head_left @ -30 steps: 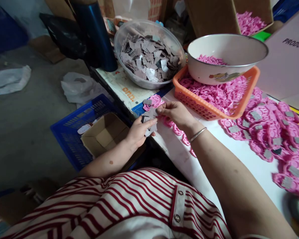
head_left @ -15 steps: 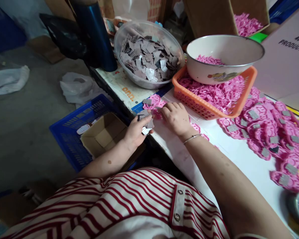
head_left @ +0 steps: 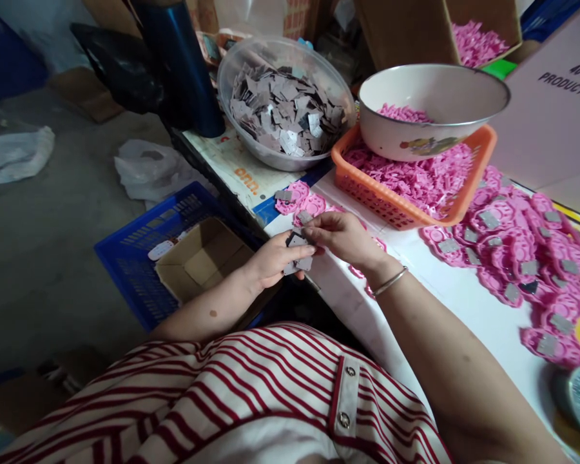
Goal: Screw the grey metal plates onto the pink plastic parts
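My left hand (head_left: 270,263) is closed around several thin grey plates (head_left: 297,252) at the table's front edge. Close against it is my right hand (head_left: 345,238), thumb and forefinger pinched together beside the plates; what lies between the fingertips is hidden. Just beyond the hands, a few pink plastic parts (head_left: 310,205) lie on the white table covering. One pink part at the far end carries a grey plate (head_left: 283,194), and another plate (head_left: 303,218) shows on the part nearest my right fingertips. More pink parts are partly covered by my right hand and wrist.
A clear bowl (head_left: 341,77) of grey plates stands at the back. Right of it, an enamel bowl (head_left: 473,103) rests on an orange basket (head_left: 377,201) of small pink pieces. Pink parts with plates (head_left: 493,241) are heaped at right. A blue crate (head_left: 125,258) sits below left.
My right hand has drawn back from the pink part toward my left hand, its fingertips now at the plates. A grey plate now shows on that part. My left hand has shifted slightly right.
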`<state>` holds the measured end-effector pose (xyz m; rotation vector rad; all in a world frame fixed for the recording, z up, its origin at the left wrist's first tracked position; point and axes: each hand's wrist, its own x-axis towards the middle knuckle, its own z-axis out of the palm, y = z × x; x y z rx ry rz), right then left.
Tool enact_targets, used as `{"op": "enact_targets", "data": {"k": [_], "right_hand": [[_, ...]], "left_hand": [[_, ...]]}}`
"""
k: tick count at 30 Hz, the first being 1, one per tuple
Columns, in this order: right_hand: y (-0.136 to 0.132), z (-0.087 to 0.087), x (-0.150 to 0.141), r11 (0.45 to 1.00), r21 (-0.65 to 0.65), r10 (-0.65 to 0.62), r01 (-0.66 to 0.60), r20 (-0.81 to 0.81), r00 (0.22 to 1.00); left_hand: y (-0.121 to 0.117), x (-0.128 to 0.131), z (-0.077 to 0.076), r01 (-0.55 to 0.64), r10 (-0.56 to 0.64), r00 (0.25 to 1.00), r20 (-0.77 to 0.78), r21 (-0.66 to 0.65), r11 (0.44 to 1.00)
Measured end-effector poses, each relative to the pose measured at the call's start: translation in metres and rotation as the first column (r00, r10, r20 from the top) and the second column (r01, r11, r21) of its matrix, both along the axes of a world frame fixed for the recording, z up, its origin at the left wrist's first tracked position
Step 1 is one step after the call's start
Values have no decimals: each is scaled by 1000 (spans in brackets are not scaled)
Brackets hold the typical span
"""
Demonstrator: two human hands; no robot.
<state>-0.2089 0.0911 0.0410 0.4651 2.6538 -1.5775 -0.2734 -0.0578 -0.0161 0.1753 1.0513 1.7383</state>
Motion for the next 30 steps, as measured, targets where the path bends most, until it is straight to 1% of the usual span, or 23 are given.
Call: {"op": "enact_targets", "data": {"k": [2,4,7,9,11,13,16,19,21,23,26,28,30], "right_hand": [[-2,-2,3,995,-68,-71,69,-24,997],[-3,-5,6,986,-100,-136,131,-45,990],[-2,-10,14,981,-66,-187,183,-71,980],[-2,-13,21,976,26,-212,217,-119,970],[-1,-15,30,955,169,-212,246,-197,957],[1,-17,38,910,337,-158,241,-255,954],[6,-21,46,820,546,-44,174,-242,969],[11,-28,45,747,655,13,110,-181,983],[12,-33,41,723,686,28,81,-146,989],[10,-35,39,724,688,36,57,-120,992],[6,-31,41,763,644,18,55,-106,994],[3,-24,46,800,590,-47,111,-122,991],[0,-15,50,846,499,-136,187,-138,981]], "left_hand": [[1,0,-1,1,-1,1000,-1,2,1000],[1,-1,-2,-15,15,1000,-1,-1,1000],[2,-2,-2,-48,48,999,9,-9,999],[3,-1,-1,-59,59,998,23,-17,998],[3,-1,0,-64,65,997,39,-24,998],[4,-1,1,-73,74,996,52,-26,997],[6,-2,-1,-103,104,993,63,-27,994],[7,-2,-3,-122,124,990,66,-26,992],[8,-2,-4,-128,129,989,66,-23,992],[8,-1,-5,-133,134,989,62,-22,991],[7,-2,-5,-136,137,989,54,-21,991],[5,-1,-4,-121,122,991,46,-22,992],[4,2,-1,-59,59,998,26,-4,998]]}}
